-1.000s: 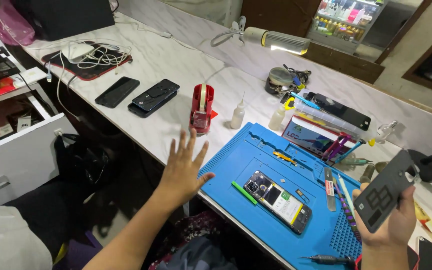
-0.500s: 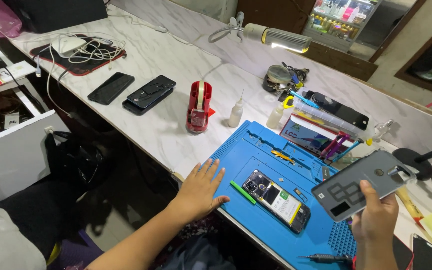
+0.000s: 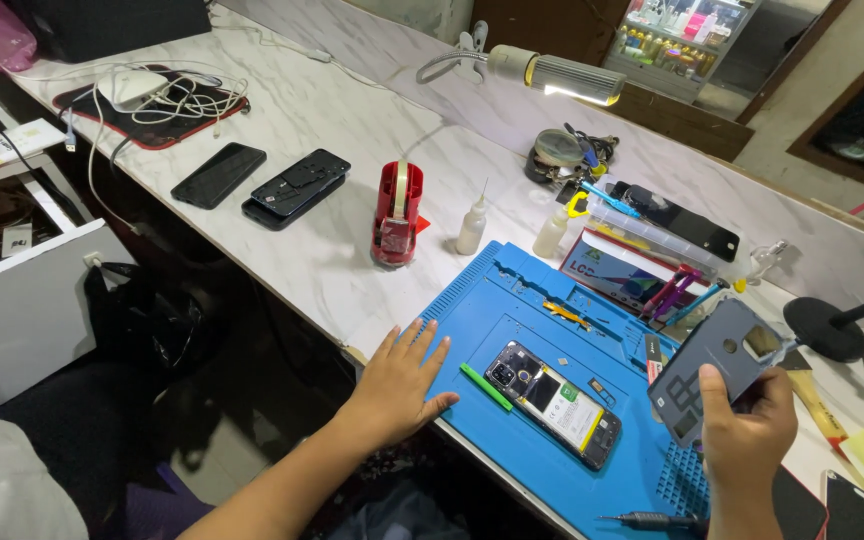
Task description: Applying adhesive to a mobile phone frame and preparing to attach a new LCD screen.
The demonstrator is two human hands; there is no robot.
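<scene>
Blue mat (image 3: 512, 300): opened phone (image 3: 552, 403) lying at its centre.
Left hand (image 3: 399, 385): spread flat, nine o'clock of phone.
Right hand (image 3: 749, 440): pinching grey back cover (image 3: 717, 368), three o'clock.

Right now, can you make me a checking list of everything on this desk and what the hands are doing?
Surface: white marble-look counter with a blue repair mat at its near edge.
Job's things: opened phone lying back-off on the mat; grey phone back cover held up at the right.
Clutter: green pry stick, red tape dispenser, two small squeeze bottles, two dark phones, screwdriver.
Hands: left hand flat on the mat's left edge, fingers spread; right hand gripping the back cover.
Cables: white cables bundled on a dark pad, far left.
Surroundings: lit gooseneck lamp, open white drawer.
</scene>
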